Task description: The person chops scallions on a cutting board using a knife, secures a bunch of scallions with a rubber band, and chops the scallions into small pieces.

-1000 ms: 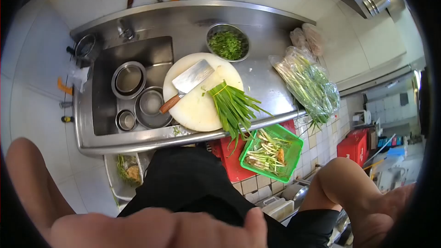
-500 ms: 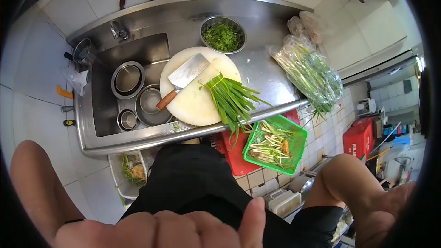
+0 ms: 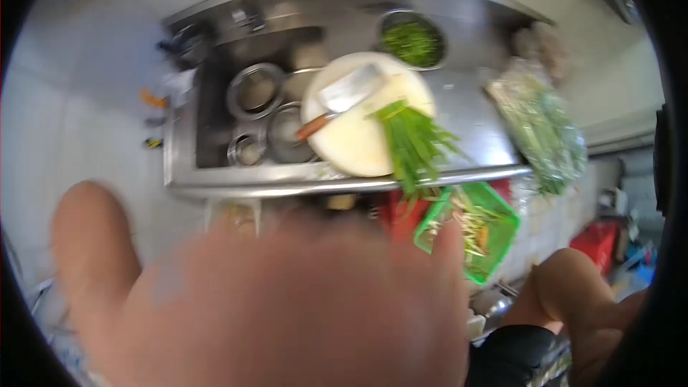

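A long grey stainless-steel counter [image 3: 473,132] with a raised back edge stretches across the scene. In front of it, close to the camera and badly blurred, the left hand [image 3: 301,301] fills the lower middle. Its thumb points upward, overlapping part of the green basket in the view; whether the other fingers are spread or pressed together cannot be told, and no object shows in its grip. The right hand [image 3: 622,319] is cut off at the lower right edge, so its state cannot be told either.

A dark rectangular sink [image 3: 213,118] is set into the counter's left part, with 3 round metal pots [image 3: 236,100] inside. Right of it lies a round, off-white chopping board [image 3: 347,143]. A clear plastic bag of long green-and-white stalks [image 3: 541,125] rests at the counter's right end, hanging over the front edge. Below the counter, a bright green plastic basket [image 3: 510,223] holds pale, trimmed stalks [image 3: 474,233].

A bunch of flat green leaves [image 3: 416,140] lies on the board's right half — its loose ends droop past the counter's front edge. Behind the board, just beside it, stands a round metal bowl [image 3: 441,49] of chopped greens [image 3: 410,41]. On the board, left of the bunch, a broad steel cleaver [image 3: 351,88] lies flat — its brown wooden handle [image 3: 312,127] points toward the sink.
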{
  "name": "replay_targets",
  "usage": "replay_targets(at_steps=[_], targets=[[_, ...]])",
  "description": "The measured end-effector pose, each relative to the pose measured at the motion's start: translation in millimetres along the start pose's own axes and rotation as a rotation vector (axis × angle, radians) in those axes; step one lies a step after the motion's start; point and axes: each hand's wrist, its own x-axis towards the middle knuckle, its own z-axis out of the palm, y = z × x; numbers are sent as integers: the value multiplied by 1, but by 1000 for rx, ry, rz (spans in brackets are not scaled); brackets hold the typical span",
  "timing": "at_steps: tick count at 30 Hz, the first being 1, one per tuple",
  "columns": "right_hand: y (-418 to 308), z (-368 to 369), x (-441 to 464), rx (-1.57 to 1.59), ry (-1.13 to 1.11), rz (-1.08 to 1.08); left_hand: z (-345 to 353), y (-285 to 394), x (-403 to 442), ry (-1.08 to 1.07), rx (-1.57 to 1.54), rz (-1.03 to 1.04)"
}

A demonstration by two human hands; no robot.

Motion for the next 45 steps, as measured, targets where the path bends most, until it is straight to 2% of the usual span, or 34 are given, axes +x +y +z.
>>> replay_targets(at_steps=[1, 3, 4, 5, 6, 9, 11, 13, 16, 18, 20, 21, 23, 25, 29, 33, 34, 37, 40, 42, 43, 45], targets=[[6, 2, 0, 33, 4, -5, 21, -5, 3, 2, -34, -17], [16, 6, -3, 45, 21, -42, 79, -34, 9, 80, -199, 170], [17, 9, -6, 48, 23, -54, 100, -39, 13, -280, -384, 175], [19, 10, -8, 56, 30, -62, 109, -36, 23, -511, -402, 147], [21, 11, -9, 62, 34, -72, 133, -33, 22, -584, -474, 145], [28, 15, -8, 94, 42, -49, 190, -27, 17, -503, -695, 35], [31, 25, -5, 123, 49, 6, 250, -27, 6, -298, -774, -81], [36, 40, -5, 160, 89, 115, 273, -30, -8, -314, -768, -263], [51, 69, -13, 207, 103, 367, 307, -39, -37, -352, -786, -382], [76, 103, -32, 267, -40, 543, 323, -49, -46, -365, -816, -452], [110, 149, -62, 340, -302, 638, 342, -58, -44, -343, -828, -518], [115, 171, -69, 284, -436, 774, 347, -60, -35, -288, -839, -522], [130, 234, -100, 186, -518, 859, 357, -67, -19, -185, -859, -532], [135, 296, -115, 195, -610, 937, 375, -76, 2, -66, -766, -460], [118, 398, -117, -36, -699, 1105, 402, -91, 54, 109, -695, -326], [99, 434, -107, -131, -889, 1206, 405, -96, 76, 226, -756, -178], [103, 447, -113, -197, -917, 1177, 409, -96, 78, 252, -773, -135], [98, 455, -131, -153, -688, 1285, 421, -97, 81, 382, -883, -75], [83, 416, -144, 95, -369, 1210, 425, -98, 88, 405, -1125, -95], [68, 372, -132, 592, -143, 1280, 409, -92, 98, 362, -1209, -85], [59, 358, -125, 846, -23, 1291, 398, -87, 106, 411, -1203, -30], [47, 348, -117, 1049, 135, 1214, 375, -72, 128, 508, -1182, 88]])
